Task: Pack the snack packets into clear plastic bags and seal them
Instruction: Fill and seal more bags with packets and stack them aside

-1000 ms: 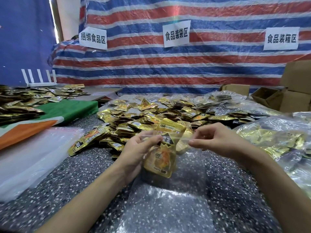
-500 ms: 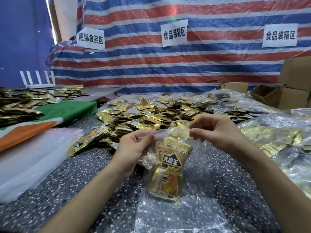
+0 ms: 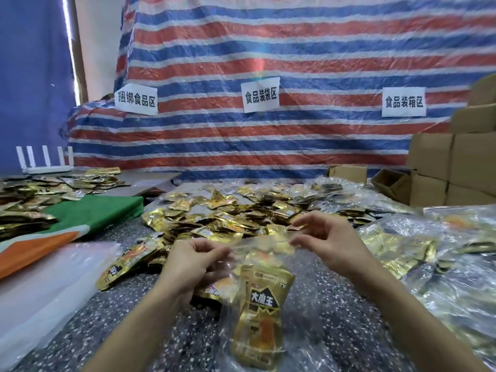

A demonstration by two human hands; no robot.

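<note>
Packets [image 3: 264, 312], gold ones, hang nearest us inside the clear bag [image 3: 257, 253], over the speckled table [image 3: 112, 326]. We see the left hand [image 3: 196, 261] and right hand [image 3: 330, 242] each pinching the bag's top edge, stretching it between them. Beyond, a loose pile of packets [image 3: 228, 218] spreads out; filled bags [image 3: 442, 264] lie to the right. Far back hangs a striped tarp [image 3: 268, 63] with three white signs [image 3: 260, 98].
</note>
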